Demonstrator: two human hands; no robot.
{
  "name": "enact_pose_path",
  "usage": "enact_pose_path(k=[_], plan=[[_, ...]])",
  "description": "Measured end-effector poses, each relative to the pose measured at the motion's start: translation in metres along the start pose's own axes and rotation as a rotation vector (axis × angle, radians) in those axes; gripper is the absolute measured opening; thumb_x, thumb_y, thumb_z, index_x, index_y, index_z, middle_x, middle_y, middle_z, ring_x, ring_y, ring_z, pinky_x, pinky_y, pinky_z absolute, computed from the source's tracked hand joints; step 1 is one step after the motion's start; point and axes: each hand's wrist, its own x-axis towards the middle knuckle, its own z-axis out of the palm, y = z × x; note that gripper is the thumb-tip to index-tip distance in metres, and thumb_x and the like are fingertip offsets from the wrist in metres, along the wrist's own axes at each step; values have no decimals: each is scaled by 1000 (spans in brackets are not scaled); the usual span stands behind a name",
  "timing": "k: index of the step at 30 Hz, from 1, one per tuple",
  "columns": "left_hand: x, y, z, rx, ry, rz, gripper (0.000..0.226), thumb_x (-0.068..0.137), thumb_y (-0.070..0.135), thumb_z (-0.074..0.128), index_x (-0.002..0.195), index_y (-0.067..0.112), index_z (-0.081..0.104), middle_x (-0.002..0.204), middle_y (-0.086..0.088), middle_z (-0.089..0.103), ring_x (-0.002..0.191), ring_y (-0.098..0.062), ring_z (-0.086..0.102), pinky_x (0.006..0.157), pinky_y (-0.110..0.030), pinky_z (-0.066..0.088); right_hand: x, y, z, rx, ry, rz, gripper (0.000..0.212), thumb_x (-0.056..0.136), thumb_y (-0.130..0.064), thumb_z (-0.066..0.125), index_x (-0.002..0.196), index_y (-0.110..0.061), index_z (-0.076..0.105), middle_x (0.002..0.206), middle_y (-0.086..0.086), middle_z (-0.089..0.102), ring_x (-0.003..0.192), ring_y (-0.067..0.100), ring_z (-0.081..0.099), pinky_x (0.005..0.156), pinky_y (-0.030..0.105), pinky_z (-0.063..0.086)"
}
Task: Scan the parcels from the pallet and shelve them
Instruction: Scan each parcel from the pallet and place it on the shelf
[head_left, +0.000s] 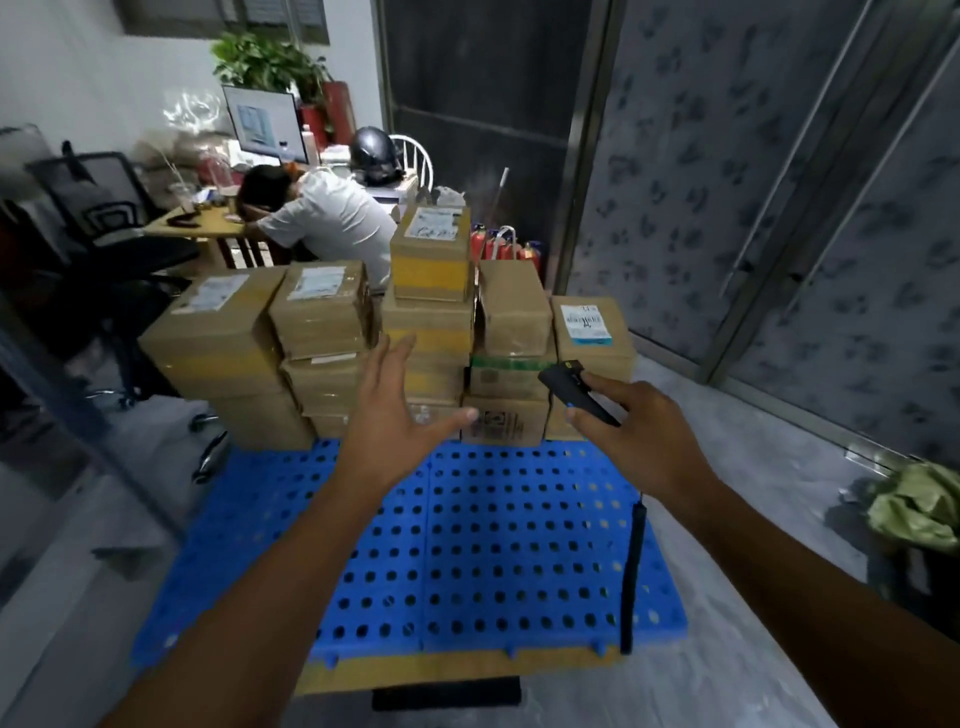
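On the blue pallet (493, 545) the parcels (322, 312) stand stacked at the far side; my left hand (387, 415), fingers (400, 353) spread and empty, reaches for one, while my right hand (628, 431) grips the scanner (571, 389), which I judge must next meet its label.

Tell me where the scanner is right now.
In the head view the scanner is right of centre, held in the right hand, just in front of the rightmost parcel stack at the far end of the blue pallet.

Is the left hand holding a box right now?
No, the left hand is open with its fingers spread, held out in front of the stacked parcels and gripping nothing.
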Motion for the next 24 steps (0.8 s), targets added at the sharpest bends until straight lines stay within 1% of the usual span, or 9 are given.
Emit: enact_pose_path(k=[2, 4, 6, 9, 12, 16, 19, 21, 24], plan=[[46, -10, -7, -23, 46, -3, 116, 63, 80, 71, 158, 37, 20, 168, 0, 19, 154, -23, 22, 118, -55, 34, 43, -14, 9, -8, 8, -10, 61, 85, -58, 68, 140, -32, 58, 132, -2, 62, 112, 16, 62, 90, 30, 52], [92, -20, -14, -34, 65, 29, 117, 66, 73, 78, 160, 34, 20, 167, -1, 22, 154, -21, 22, 120, -53, 33, 88, -26, 18, -30, 36, -2, 60, 85, -58, 67, 140, -34, 58, 110, 1, 70, 83, 13, 68, 66, 24, 49], [135, -31, -19, -40, 71, 83, 120, 66, 64, 85, 161, 30, 19, 166, -3, 24, 154, -22, 22, 121, -52, 32, 132, -35, 27, -31, 86, 3, 60, 85, -58, 67, 139, -34, 59, 96, 2, 73, 65, 11, 65, 55, 23, 43], [189, -46, -20, -58, 64, 91, 123, 67, 57, 88, 162, 26, 17, 167, -4, 22, 154, -23, 22, 121, -53, 31, 188, -44, 41, -31, 123, -5, 61, 84, -57, 68, 138, -29, 61, 108, 3, 75, 67, 11, 63, 58, 22, 42], [228, -56, -17, -110, 47, 56, 124, 63, 55, 92, 160, 25, 20, 163, 1, 30, 148, -17, 32, 120, -47, 35, 231, -47, 54, -86, 105, 7, 61, 84, -58, 67, 138, -30, 61, 108, 3, 74, 64, 11, 56, 59, 22, 40], [250, -65, -4, -165, -2, 54, 106, 61, 50, 94, 148, 36, 36, 136, 21, 55, 121, 4, 53, 107, -34, 48, 259, -49, 67, -69, 80, 18, 58, 84, -57, 69, 135, -31, 62, 112, 0, 73, 67, 8, 56, 59, 21, 39], [245, -67, 8, -207, 38, 65, 94, 65, 43, 94, 143, 35, 41, 134, 19, 60, 121, 1, 58, 105, -38, 51, 257, -50, 70, -40, 48, -6, 55, 85, -56, 68, 135, -33, 62, 95, -4, 69, 55, -1, 46, 53, 17, 32], [235, -64, 12, -281, 94, 70, 89, 67, 36, 95, 141, 31, 45, 133, 19, 62, 121, -2, 60, 105, -40, 51, 246, -51, 66, 6, 45, -17, 54, 87, -53, 68, 137, -33, 61, 105, -7, 71, 61, -2, 52, 55, 15, 35], [206, -51, 11, -366, 150, 112, 85, 69, 31, 95, 139, 28, 48, 129, 28, 59, 122, -1, 59, 102, -37, 54, 216, -51, 51, 77, 54, -25, 54, 88, -50, 70, 138, -33, 59, 119, -11, 71, 74, 0, 64, 59, 14, 43]])
